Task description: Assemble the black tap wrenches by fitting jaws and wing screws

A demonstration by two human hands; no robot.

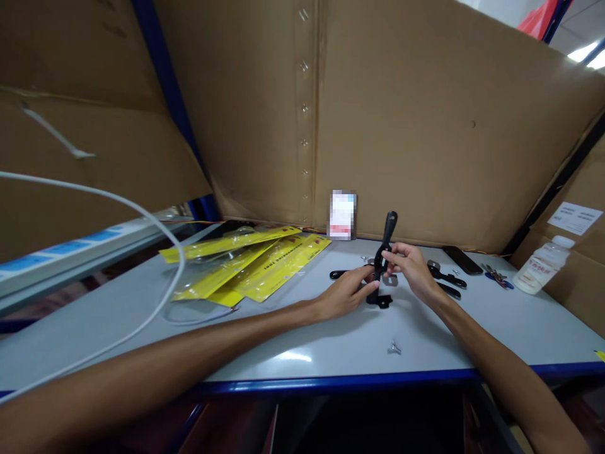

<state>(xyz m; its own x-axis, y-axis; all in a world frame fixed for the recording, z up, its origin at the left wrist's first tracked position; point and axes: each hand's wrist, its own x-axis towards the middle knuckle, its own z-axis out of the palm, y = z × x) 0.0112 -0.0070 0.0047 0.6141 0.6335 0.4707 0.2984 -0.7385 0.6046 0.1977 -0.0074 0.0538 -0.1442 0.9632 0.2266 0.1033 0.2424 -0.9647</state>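
A black spokeshave (389, 228) stands nearly upright over the table, one long handle pointing up. My left hand (347, 291) is closed around its lower part, thumb and fingers pinching it. The fingers of my right hand (412, 268) grip its middle section from the right; any small part between them is hidden. Beneath the hands lies a black piece (384, 302) with a notched end, partly covered. A grey metal plate (390, 281) shows just behind the fingers. Another black handle (336, 275) sticks out to the left of my left hand.
More black handled tools (449, 277) lie right of my hands. Loose screws (394, 348) sit near the front edge. Yellow packages (265, 271) spread at left beside a white cable (177, 252). A propped phone (342, 215), dark phone (463, 260), keys (496, 276) and bottle (541, 268) stand around.
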